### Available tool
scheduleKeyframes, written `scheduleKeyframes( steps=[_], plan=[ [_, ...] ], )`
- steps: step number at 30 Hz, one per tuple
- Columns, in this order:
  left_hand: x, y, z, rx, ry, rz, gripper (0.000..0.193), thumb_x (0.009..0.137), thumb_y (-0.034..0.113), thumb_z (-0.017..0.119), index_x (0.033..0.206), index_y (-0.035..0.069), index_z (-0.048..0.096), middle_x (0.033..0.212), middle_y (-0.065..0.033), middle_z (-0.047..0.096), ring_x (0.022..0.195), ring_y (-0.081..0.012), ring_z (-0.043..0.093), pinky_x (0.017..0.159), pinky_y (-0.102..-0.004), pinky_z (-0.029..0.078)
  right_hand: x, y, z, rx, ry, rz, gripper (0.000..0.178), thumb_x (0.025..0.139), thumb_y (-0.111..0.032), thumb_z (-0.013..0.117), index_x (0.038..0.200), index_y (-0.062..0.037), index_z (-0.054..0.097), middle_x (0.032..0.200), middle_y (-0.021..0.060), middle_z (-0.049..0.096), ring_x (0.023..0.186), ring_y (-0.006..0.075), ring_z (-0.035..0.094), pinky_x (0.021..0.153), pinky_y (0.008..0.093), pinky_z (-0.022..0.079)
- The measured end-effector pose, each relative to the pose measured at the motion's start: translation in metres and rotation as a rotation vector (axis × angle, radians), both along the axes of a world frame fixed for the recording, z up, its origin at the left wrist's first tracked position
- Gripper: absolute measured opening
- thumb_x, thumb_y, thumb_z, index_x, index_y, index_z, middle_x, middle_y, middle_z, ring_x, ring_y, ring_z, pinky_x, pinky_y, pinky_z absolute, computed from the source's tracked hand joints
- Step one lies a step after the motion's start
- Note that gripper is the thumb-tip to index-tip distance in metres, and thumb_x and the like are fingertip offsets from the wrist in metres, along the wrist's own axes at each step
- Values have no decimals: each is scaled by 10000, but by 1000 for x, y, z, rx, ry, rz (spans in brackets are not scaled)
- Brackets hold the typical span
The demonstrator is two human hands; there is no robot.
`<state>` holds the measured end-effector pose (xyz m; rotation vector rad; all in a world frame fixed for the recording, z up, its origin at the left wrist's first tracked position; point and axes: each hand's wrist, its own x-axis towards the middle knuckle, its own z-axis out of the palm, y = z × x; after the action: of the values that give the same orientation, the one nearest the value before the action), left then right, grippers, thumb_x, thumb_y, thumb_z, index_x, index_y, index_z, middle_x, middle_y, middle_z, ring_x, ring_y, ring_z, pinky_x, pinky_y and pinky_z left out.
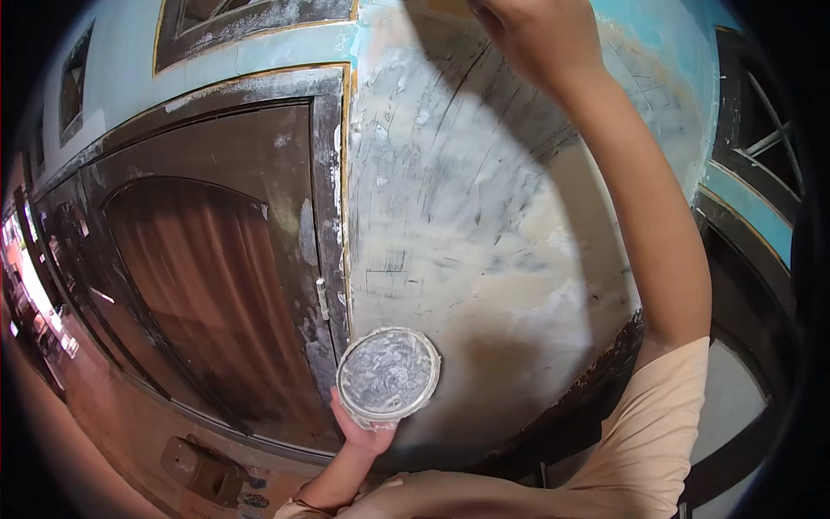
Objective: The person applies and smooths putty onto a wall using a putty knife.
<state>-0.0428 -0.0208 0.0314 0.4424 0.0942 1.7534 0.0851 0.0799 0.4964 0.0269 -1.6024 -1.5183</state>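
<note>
My left hand [367, 430] grips a round plastic lid [388, 374] from below, low in front of the wall. Whitish-grey paste is smeared over the lid's face and crusted along its rim. High up, at the top edge of the view, my right hand [545, 39] is raised against the wall [467, 208] with its fingers curled. The fingertips and whatever they hold are cut off by the picture's edge. Patches of white and grey filler and dark streaks cover this wall, with turquoise paint showing near the top.
A dark wooden door [285, 173] with a curtained pane stands left of the wall, its frame spotted white. A brown bench-like object [203, 470] sits on the floor at lower left. Another dark-framed window [761, 121] is at right. My arm's shadow falls across the wall.
</note>
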Motion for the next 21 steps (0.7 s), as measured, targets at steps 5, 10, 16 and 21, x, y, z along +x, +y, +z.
scheduleKeyframes(
  steps=[5,10,16,21],
  plan=[
    [-9,0,40,50,64,117,780,913,687,352,1500,173,339,1517,-86,384,1373,-327,393,1127,-520,336,-8,29,-53,-3,-261,-150,295,811,-155,611,1086,-235,681,893,-53,666,802,155,643,679,286,537],
    [-29,12,101,265,96,281,745,933,664,332,1498,178,342,1519,-73,378,1378,-307,386,1139,-506,320,45,-25,-92,-453,-138,261,317,852,-11,625,1150,-103,677,978,53,719,914,177,678,821,283,531],
    [-17,29,157,446,43,287,713,946,640,357,1484,172,359,1504,-56,395,1365,-290,395,1137,-499,317,100,-25,-213,-852,326,994,361,1008,-174,488,1258,85,496,1119,121,616,1004,169,582,906,293,456],
    [12,49,172,568,53,289,714,942,644,372,1480,174,366,1496,-49,405,1359,-286,399,1134,-492,316,105,-14,-273,-1165,437,1175,422,993,-275,553,1195,79,444,1103,176,616,834,157,645,624,253,545]
  ],
)
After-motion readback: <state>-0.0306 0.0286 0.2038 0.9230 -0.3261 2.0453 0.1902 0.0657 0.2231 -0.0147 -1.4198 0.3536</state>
